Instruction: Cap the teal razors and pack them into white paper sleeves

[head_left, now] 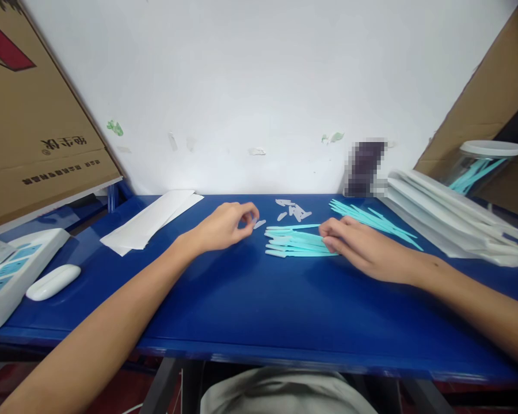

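On the blue table (250, 299), my left hand (227, 225) pinches a small clear plastic cap (252, 218) between thumb and fingertips. My right hand (356, 246) lies palm down with its fingertips pressed on the ends of a row of capped teal sticks (291, 241). Several loose clear caps (291, 210) are scattered just behind that row. A second bunch of bare teal sticks (371, 221) fans out behind my right hand.
White paper sheets (149, 221) lie at back left. A white oval device (52, 282) and a white machine (8, 270) sit at the left edge under a cardboard box (34, 115). Stacked white sleeves (453, 218) and a clear jar of teal sticks (479, 167) stand at right.
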A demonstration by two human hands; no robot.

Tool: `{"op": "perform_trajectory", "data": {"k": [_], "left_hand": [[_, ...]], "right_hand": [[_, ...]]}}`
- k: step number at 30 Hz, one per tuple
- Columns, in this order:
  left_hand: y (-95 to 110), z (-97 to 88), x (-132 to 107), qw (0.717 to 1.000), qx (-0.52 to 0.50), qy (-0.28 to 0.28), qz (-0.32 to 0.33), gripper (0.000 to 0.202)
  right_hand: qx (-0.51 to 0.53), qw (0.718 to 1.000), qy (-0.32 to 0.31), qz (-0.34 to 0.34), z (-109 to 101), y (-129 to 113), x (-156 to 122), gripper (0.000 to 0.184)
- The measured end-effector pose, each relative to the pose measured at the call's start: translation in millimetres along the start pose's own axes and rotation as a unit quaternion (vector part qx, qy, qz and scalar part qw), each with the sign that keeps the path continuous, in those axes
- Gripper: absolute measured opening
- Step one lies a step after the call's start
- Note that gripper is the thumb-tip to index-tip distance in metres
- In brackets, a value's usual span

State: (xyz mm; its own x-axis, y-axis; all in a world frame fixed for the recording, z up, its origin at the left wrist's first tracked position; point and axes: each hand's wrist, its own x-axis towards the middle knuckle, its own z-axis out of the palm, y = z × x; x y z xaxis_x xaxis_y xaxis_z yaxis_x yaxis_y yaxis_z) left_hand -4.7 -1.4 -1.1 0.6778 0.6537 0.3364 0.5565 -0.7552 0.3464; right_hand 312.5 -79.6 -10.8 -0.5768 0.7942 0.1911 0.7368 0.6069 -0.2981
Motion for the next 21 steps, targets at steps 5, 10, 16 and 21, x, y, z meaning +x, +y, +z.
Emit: {"op": "perform_trajectory", "data": {"k": [5,10,16,21], "left_hand": [[6.5,11.2,7.2,0.937,-0.291,0.170,-0.089,0.024],[7.9,23.6,11.1,0.892,-0.379,0.200,-0.142,0.032],[6.0,24.0,10.8,0.883,-0.398,0.199,-0.146,0.035],[7.3,28.0,8.3,0.917,-0.343,0.167,-0.116,0.027]], "right_hand": [[0.044,0.999,-0.003,0.029,2.7,3.8,2.4,0.025],[0.038,0.998,0.005,0.040,4.8,7.4,4.2,0.024],[0.038,0.998,0.033,0.039,4.8,10.7,4.2,0.023],[0.027,0.998,0.038,0.039,6.6,12.2,3.9,0.023]]}}
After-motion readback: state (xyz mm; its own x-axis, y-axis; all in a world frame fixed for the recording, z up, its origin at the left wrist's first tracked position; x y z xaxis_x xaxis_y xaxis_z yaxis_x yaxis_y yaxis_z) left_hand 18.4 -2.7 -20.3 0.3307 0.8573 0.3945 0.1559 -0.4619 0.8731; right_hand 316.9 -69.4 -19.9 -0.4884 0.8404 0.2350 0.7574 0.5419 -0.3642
